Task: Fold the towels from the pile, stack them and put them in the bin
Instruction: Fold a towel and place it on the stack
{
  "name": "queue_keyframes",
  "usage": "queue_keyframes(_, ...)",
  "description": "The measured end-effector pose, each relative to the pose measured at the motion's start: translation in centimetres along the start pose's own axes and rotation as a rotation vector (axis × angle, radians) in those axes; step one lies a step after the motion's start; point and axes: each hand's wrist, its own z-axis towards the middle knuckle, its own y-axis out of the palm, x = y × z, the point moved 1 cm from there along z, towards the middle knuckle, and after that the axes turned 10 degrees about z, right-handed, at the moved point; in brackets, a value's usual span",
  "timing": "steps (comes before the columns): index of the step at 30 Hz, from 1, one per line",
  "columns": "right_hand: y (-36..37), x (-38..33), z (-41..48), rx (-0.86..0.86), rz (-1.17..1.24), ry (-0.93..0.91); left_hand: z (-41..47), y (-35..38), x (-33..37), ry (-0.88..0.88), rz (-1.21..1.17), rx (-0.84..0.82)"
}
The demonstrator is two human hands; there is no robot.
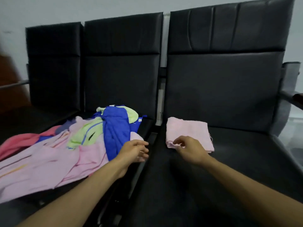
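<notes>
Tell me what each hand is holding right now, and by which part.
The right hand pinches the folded pink towel at its near left corner. The left hand holds nothing, its fingers loose beside the towel pile.

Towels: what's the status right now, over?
Left grip open, beside pile. Right grip at corner of folded pink towel, hold unclear. Nothing in the way.

Three black padded backrests (121, 71) are standing side by side against a pale wall (82, 7). The black seat surface (229, 169) is stretching out below them. A grey metal armrest (286, 94) is jutting forward at the right end, and a blurred brown shape (11, 100) is showing at far left.
</notes>
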Motion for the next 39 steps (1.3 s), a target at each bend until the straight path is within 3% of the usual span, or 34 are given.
queue_keyframes(4,2.0,-4.3,-1.0,-0.114,0.041,-0.03,-3.7,-4.2,-0.3,0.048,-0.003,0.045)
queue_keyframes(7,4.2,-6.4,-1.3,-0.266,0.167,0.071,-5.5,-6.1,-1.1,0.046,-0.124,0.146)
queue_keyframes(10,7.5,-7.2,-1.3,-0.303,0.199,0.134,-5.9,-7.7,-2.4,0.04,-0.072,0.224)
queue_keyframes(14,10.7,-7.9,-0.5,-0.237,0.312,0.207,-5.5,-8.9,-2.6,0.072,0.111,0.167)
queue_keyframes(19,13.0,-8.9,0.7,-0.122,0.462,0.327,-5.1,-8.9,-3.1,-0.037,-0.085,0.084)
queue_keyframes(25,14.5,-9.7,1.3,-0.085,0.374,0.319,-4.4,-8.5,-2.8,0.091,0.143,0.151)
queue_keyframes(29,13.8,-10.7,1.2,-0.063,0.437,0.236,-5.0,-6.7,-1.8,0.087,-0.022,0.175)
queue_keyframes(34,11.0,-11.7,0.7,0.158,0.803,0.086,-5.5,-4.9,0.5,0.052,-0.282,0.232)
queue_keyframes(39,5.1,-12.5,-1.5,0.26,0.95,-0.013,-6.4,-4.2,3.2,0.146,-0.346,0.316)
